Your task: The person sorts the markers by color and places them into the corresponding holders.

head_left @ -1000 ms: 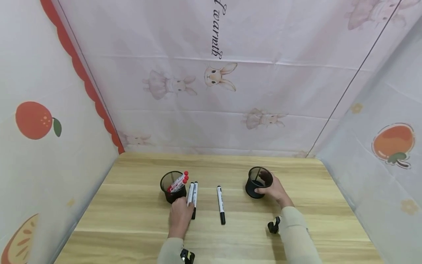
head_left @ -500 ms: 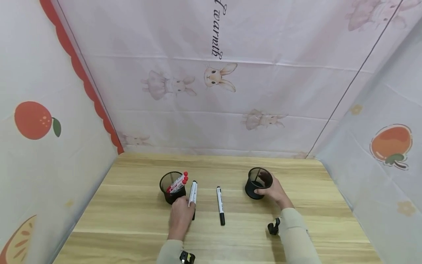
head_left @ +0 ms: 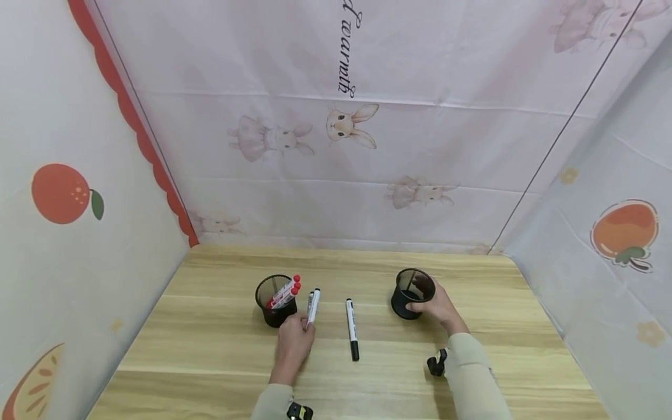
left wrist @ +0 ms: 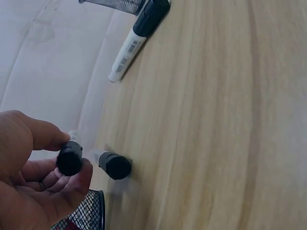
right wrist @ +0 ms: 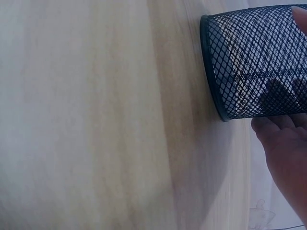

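Observation:
My left hand [head_left: 294, 347] pinches a black-and-white marker [head_left: 314, 304] between thumb and finger, raised off the table in the left wrist view. Close beside it lies a second black-and-white marker [left wrist: 114, 165], mostly hidden in the head view. A third such marker [head_left: 351, 326] lies to the right. Next to my left hand stands a black mesh pen holder [head_left: 273, 317] with several red-ended markers [head_left: 285, 293] leaning in it. My right hand [head_left: 441, 307] grips another black mesh pen holder [right wrist: 259, 62], its thumb on the near side and its fingers round the far side.
The wood-grain table [head_left: 210, 344] meets a printed cloth backdrop [head_left: 315, 216] at its back edge, with cloth panels at both sides. Wrist-worn black devices sit by both sleeves [head_left: 472, 373].
My left hand has lifted one marker from beside the other and shifted slightly to the right with it. My right hand and its pen holder stay in place.

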